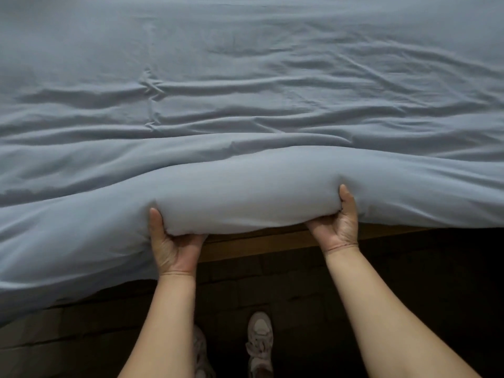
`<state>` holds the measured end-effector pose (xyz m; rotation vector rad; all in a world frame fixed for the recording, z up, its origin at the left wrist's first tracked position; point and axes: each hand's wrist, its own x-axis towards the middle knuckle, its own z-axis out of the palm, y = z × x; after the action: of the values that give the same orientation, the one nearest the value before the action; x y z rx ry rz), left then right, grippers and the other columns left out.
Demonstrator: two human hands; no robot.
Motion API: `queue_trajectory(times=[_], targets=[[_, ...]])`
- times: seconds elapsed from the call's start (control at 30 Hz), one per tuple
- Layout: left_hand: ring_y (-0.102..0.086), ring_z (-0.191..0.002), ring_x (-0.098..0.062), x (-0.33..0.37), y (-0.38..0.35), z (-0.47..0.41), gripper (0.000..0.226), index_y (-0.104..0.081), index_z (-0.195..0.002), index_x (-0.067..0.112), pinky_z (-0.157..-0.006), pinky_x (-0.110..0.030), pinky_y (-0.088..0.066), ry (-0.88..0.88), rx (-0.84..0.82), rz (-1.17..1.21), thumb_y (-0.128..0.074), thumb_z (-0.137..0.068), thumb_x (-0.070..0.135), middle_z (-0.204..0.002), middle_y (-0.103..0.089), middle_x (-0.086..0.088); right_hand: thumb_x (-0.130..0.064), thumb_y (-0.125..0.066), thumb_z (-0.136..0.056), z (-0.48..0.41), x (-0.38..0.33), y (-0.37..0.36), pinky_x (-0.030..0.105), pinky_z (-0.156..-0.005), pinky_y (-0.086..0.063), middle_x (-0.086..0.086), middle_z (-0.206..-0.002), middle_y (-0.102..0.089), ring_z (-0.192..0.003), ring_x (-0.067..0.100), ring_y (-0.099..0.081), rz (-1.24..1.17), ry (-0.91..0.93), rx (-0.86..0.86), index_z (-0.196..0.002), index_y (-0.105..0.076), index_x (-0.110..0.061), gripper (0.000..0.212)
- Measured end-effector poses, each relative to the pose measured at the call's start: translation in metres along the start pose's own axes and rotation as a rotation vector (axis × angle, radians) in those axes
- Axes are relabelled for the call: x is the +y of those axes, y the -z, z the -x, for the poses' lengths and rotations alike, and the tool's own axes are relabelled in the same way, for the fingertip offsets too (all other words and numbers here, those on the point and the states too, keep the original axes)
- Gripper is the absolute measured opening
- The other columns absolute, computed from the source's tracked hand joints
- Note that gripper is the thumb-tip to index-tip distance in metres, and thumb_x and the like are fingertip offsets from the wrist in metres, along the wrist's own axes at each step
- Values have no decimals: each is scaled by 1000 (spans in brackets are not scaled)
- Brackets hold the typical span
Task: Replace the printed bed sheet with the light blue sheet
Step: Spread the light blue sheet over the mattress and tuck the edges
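Blue sheet [245, 77] wrinkled, wooden frame [261, 244], dark floor [425, 282]

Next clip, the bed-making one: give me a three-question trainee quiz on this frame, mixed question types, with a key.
1. True or false: a printed sheet lies over the light blue sheet.
2. What shows beneath the lifted edge? A) wooden bed frame B) a pillow C) a drawer
3. Fill in: the left hand and right hand grip the edge with thumbs on ____.
Key: 1 false; 2 A; 3 top.
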<state>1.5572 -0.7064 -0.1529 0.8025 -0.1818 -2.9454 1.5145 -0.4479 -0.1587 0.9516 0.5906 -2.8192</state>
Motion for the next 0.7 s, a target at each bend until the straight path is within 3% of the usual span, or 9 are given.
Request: queue_trajectory(times=[0.07,0.17,0.3,0.37,0.47,0.53,0.6,0.7], targets=[[-72,-94,-31,-5,24,9,48,-79,-93,11,-64,-54,-58,-23,107,-5,-89,-46,20,-110,-72,-11,-25,-61,-82,7,8,21,62,-96,-43,9,-131,-61,-118,32,-59,8,-4,54,-135,-54,-22,53],[-68,-106,-27,-8,65,16,75,-79,-97,17,-82,-55,-55,-13,243,-82,-100,-25,22,-121,-69,-6,-24,-60,-80,15,21,53,56,-87,-51,8,-129,-62,-110,28,-63,-2,-47,177,-127,-59,-21,48],[-65,-112,-27,-4,101,20,103,-68,-120,18,-91,-56,-48,63,352,-97,-101,-23,20,-127,-66,-6,-23,-60,-84,20,29,81,56,-86,-51,9,-121,-67,-106,30,-66,43,-130,252,-129,-58,-20,45],[-66,-111,-27,-2,109,19,112,-64,-126,20,-91,-55,-48,62,373,-91,-101,-20,19,-126,-67,-5,-21,-74,-70,19,29,85,53,-85,-53,8,-112,-71,-97,29,-70,94,-130,317,-131,-57,-21,63],[-65,-111,-27,-2,111,17,103,-67,-117,20,-91,-56,-48,48,391,-97,-101,-20,19,-125,-67,-5,-17,-97,-24,16,28,91,55,-83,-52,8,-105,-74,-104,29,-64,119,-113,357,-122,-62,-21,104],[-64,-114,-27,-4,110,18,103,-67,-117,21,-93,-56,-47,28,411,-113,-100,-20,19,-124,-68,-4,-16,-97,-15,16,28,90,56,-82,-52,9,-102,-74,-105,30,-62,113,-116,361,-111,-65,-21,102],[-63,-116,-27,-4,108,19,103,-65,-120,21,-97,-55,-47,12,437,-115,-100,-23,19,-123,-68,-4,-16,-94,-35,19,29,84,52,-86,-53,10,-103,-73,-102,30,-62,133,-122,392,-111,-64,-21,82],[-60,-116,-31,0,106,21,87,-62,-124,20,-106,-57,-40,45,545,-133,-93,-42,14,-119,-69,-8,-20,-73,-72,21,27,83,50,-92,-50,11,-109,-65,-99,29,-60,230,-134,493,-108,-60,-19,38]])
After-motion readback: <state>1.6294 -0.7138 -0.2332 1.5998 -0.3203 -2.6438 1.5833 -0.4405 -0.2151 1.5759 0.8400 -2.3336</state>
